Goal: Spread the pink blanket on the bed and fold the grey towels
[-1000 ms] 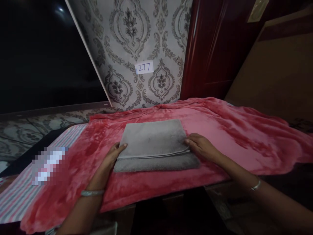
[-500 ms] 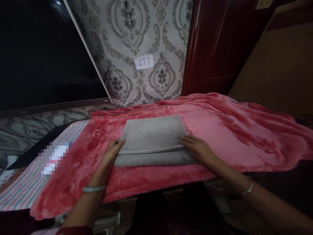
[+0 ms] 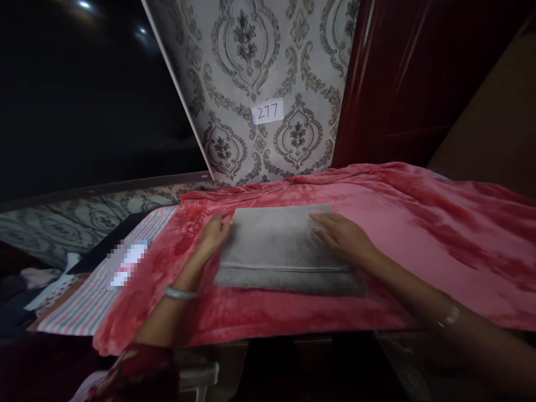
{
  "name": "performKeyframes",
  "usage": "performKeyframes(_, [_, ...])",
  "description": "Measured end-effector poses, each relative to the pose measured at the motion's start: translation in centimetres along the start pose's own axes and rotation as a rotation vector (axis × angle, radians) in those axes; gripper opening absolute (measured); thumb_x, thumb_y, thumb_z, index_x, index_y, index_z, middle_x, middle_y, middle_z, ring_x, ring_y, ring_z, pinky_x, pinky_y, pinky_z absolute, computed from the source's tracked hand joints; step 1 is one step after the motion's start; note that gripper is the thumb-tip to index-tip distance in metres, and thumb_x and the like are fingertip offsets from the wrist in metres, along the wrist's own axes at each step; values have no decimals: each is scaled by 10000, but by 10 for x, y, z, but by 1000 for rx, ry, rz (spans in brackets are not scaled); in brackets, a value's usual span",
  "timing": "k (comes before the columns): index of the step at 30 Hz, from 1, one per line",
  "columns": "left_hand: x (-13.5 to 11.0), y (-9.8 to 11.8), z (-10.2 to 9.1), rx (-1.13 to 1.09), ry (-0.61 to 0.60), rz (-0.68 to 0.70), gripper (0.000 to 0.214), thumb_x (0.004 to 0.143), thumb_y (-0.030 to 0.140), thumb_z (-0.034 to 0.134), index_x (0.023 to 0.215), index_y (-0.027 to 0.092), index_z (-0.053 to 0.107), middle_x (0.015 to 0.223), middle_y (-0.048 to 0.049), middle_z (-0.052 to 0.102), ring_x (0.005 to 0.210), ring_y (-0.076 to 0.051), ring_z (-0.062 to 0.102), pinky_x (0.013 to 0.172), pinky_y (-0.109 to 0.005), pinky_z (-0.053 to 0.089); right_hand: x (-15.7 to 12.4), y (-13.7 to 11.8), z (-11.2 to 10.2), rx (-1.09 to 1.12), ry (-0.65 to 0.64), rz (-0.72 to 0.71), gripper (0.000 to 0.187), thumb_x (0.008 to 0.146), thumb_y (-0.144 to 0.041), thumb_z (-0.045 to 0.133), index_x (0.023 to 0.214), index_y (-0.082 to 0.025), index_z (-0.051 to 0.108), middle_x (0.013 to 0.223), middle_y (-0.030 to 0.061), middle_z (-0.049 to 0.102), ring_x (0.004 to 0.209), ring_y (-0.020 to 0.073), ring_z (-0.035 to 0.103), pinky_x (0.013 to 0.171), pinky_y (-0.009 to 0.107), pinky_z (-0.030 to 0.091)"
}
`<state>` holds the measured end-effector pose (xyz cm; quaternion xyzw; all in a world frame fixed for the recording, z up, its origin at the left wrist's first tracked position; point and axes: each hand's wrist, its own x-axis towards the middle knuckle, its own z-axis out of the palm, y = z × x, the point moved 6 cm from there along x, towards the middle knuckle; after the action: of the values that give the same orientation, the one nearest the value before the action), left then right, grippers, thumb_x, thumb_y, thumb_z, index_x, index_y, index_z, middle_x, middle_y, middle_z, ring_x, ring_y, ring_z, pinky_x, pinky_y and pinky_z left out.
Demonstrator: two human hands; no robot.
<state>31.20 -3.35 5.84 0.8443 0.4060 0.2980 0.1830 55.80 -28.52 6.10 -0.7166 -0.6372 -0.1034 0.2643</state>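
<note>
Our open left grip [image 3: 215, 234] touches the grey folded towel's [image 3: 288, 251] 9 o'clock edge; our open right grip [image 3: 343, 237] lies flat on top. Pink fleece blanket [image 3: 460, 251] spreads wide toward 3 o'clock.

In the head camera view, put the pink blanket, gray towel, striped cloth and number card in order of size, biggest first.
1. Pink blanket
2. Gray towel and striped cloth: unsure, since the cloth is partly hidden
3. Number card

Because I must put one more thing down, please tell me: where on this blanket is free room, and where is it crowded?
The widest free patch is the pink blanket, right of the right hand. A narrower strip runs below the folded grey towel, along the blanket's near edge. It is crowded around the towel, where the left hand sits at its left edge.
</note>
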Motion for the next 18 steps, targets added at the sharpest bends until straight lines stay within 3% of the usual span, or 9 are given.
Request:
performKeyframes(3, [21, 53, 32, 210, -108, 177, 499, 926, 351, 500, 1373, 140, 571, 1457, -154, 572, 1398, -271, 480, 1156, -419, 378, 66, -27, 24, -46, -51, 67, 572, 1005, -314, 421, 1527, -82, 428, 1561, 169, 407, 1445, 284, 377, 1190, 464, 308])
performKeyframes(5, [20, 74, 62, 361, -177, 220, 563, 961, 360, 465, 1468, 116, 485, 1554, -172, 462, 1496, -286, 337, 1224, -482, 265, 90, -37, 50, -96, -117, 134, 604, 1003, -306, 432, 1571, -112, 358, 1633, 148, 264, 1512, 299, 238, 1219, 521, 221])
performKeyframes(9, [-2, 72, 109, 545, -294, 231, 616, 1009, 437, 365, 1547, 138, 385, 1631, -168, 327, 1536, -322, 234, 1222, -615, 182, 85, -33, 107, -147, -277, 192, 562, 1034, -359, 390, 1562, -166, 391, 1622, 135, 299, 1500, 309, 265, 1214, 555, 183])
performKeyframes(13, [-12, 60, 118, 571, -328, 232, 623, 1026, 454, 307, 1572, 156, 341, 1642, -143, 309, 1542, -303, 217, 1230, -594, 183, 69, -19, 128, -154, -292, 189, 568, 1050, -423, 344, 1576, -209, 369, 1628, 119, 294, 1510, 285, 248, 1219, 522, 177])
performKeyframes(18, [-9, 63, 111, 572, -306, 216, 627, 1023, 472, 320, 1566, 162, 359, 1635, -153, 321, 1538, -301, 234, 1234, -580, 179, 66, 2, 120, -201, -298, 262, 616, 1053, -488, 320, 1572, -161, 373, 1623, 156, 292, 1508, 301, 247, 1217, 513, 177])
